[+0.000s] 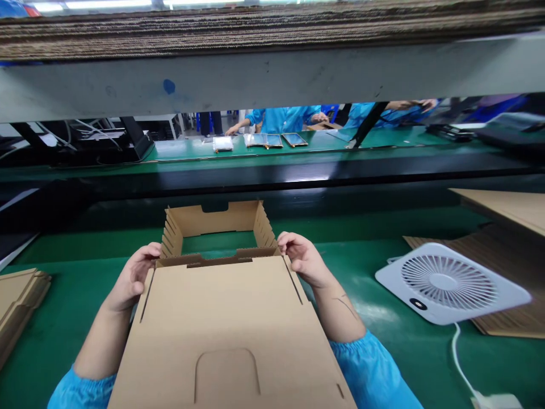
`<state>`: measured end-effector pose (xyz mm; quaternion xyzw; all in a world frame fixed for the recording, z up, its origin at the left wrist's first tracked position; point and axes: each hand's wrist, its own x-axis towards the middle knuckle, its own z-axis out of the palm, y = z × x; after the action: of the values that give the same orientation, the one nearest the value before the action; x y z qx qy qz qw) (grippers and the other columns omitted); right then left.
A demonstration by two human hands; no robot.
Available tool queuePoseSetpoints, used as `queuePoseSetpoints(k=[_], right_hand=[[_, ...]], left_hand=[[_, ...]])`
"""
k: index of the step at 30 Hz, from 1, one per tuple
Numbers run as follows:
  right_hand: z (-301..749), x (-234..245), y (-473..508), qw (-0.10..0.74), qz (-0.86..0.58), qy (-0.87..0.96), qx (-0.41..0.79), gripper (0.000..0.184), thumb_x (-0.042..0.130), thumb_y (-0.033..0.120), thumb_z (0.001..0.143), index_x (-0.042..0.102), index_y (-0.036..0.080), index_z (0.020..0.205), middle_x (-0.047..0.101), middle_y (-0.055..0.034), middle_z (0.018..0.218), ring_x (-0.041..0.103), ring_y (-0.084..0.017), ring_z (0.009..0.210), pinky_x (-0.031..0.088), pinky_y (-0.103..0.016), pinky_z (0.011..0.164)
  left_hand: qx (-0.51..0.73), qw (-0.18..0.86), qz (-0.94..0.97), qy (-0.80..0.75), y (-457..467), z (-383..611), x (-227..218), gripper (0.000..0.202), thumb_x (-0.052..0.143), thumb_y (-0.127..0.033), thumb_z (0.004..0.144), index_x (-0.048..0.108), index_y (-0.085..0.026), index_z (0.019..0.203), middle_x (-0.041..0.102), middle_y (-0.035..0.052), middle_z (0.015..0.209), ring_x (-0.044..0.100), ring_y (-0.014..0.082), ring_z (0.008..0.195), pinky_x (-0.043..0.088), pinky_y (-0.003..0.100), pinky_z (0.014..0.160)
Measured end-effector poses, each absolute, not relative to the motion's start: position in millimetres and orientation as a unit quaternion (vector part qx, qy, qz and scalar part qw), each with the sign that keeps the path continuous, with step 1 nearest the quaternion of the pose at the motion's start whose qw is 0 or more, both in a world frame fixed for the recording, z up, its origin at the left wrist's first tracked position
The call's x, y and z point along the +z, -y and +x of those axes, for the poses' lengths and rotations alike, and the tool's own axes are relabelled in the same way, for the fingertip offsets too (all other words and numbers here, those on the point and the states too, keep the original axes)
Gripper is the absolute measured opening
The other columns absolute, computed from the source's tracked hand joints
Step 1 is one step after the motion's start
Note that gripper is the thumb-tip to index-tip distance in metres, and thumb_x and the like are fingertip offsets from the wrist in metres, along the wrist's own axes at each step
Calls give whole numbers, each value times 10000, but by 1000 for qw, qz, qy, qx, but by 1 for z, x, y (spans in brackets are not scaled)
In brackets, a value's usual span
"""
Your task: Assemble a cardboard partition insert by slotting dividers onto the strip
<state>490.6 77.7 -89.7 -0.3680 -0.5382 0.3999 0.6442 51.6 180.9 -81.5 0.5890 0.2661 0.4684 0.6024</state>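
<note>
To the right on the green tabletop (370,275): pale fan (447,282), grille upward, partly over corrugated sheets (511,322). To the left: stacked cardboard (21,307). Overhead, spanning the full width: grey beam (272,85) loaded with corrugated stock (255,34), masking the upper bodies of co-workers in blue (283,119). Beyond the dark strip (264,173): flat screen-like units (294,139).

Near end of the cardboard panel (230,312): cut off by the lower edge of view. Joint between panel and slotted frame (217,223): too unclear to tell one piece from two. Some fingertips: hidden behind cardboard.

Panel location: centred, between the forearms; notched end facing forward. Frame: directly beyond, on the tabletop. Combined long axis: fore-and-aft. Left hand (138,275) and right hand (302,260): fingers bent, pinching opposite far corners, where panel meets frame.
</note>
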Motion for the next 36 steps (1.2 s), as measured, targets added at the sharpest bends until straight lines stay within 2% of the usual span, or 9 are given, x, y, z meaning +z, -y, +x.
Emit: queuePoseSetpoints(k=[4,6,11,15,17,22,26,31,36], right_hand=[[481,-88,-78,669,-406,471,407,713,993,808,593,751,235,940,586,-12,803,510,-151,639,465,-271,573],[476,-87,-78,681,-440,433,394,680,971,807,642,739,244,945,608,-15,796,527,-159,644,481,-280,584],[470,-89,-78,674,-508,422,330,519,903,710,821,758,254,1022,714,-45,911,651,-198,797,578,-319,749],[472,-93,-78,654,-538,430,314,460,847,686,881,770,238,948,759,-67,938,682,-220,824,594,-347,771],[474,-95,-78,650,-541,439,304,431,838,662,893,791,236,945,775,-74,960,696,-230,850,600,-356,783],[476,-95,-77,668,-491,471,301,308,863,550,902,836,253,979,798,-76,1076,739,-250,1014,616,-377,924],[477,-92,-78,658,-502,471,307,338,866,577,896,836,248,968,797,-83,1050,745,-242,955,630,-375,874],[476,-89,-79,630,-538,483,285,395,840,624,899,808,231,914,789,-88,1003,736,-240,895,625,-366,804],[470,-88,-81,632,-567,471,239,382,852,588,853,771,215,830,750,-64,859,692,-215,771,587,-325,700]], left_hand=[[523,574,561,-286,-176,64,-76,807,1015,-780,515,780,-224,1051,625,97,1184,665,286,1038,615,377,867],[546,543,553,-319,-175,70,-72,762,1001,-774,562,765,-211,1017,653,89,1129,653,262,1008,596,344,857],[558,495,545,-382,-177,74,-68,615,961,-652,732,724,-211,1091,709,89,1088,671,243,980,559,322,856],[559,492,552,-374,-178,70,-67,469,958,-586,756,736,-200,904,699,82,1030,673,239,974,556,314,851],[550,507,555,-364,-176,68,-66,441,959,-564,752,741,-189,827,688,80,993,671,227,916,556,301,792],[556,508,555,-354,-175,69,-65,404,998,-500,719,796,-192,887,692,78,1022,668,183,839,552,257,716],[557,498,557,-363,-180,67,-72,390,1014,-494,705,804,-198,850,698,74,1013,679,181,849,570,255,725],[584,470,557,-357,-186,69,-75,408,1051,-478,596,805,-205,773,693,61,941,668,200,836,574,291,724],[588,464,507,-426,-181,76,-74,472,992,-555,651,818,-188,894,750,90,1072,692,214,876,567,299,748]])
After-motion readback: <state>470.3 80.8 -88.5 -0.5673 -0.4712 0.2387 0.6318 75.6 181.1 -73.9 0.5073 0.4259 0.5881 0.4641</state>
